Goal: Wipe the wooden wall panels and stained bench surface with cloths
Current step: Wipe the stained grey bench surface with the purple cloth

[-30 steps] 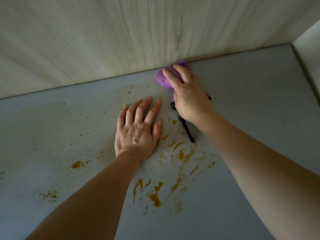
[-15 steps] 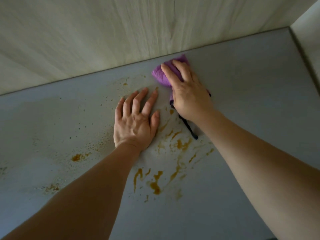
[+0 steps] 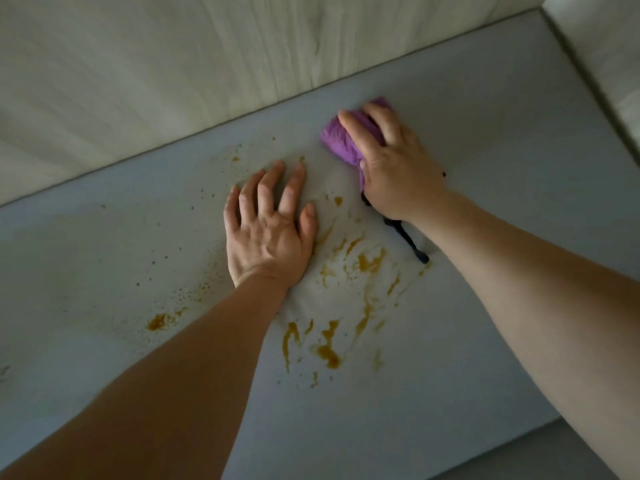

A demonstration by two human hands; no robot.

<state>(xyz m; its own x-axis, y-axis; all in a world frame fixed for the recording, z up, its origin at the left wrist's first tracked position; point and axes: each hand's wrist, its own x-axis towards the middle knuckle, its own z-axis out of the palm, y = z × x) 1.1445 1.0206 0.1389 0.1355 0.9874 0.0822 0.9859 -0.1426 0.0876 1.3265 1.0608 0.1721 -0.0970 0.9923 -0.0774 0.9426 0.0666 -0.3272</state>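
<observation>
Head view: the right hand (image 3: 394,168) presses down on a bunched purple cloth (image 3: 341,142), fingers curled over its top, holding it against the grey bench (image 3: 519,168) near the back edge where the bench meets the wooden wall panel (image 3: 173,71). A dark strap (image 3: 410,242) trails from under the wrist toward the near side. Just left of it, the left hand (image 3: 268,233) lies flat on the bench, fingers straight and spread, holding nothing. Brown-orange stains (image 3: 367,265) streak the surface between and below the two hands, with finer specks and a smaller blotch (image 3: 157,321) further left. A second panel (image 3: 602,57) closes the right corner.
</observation>
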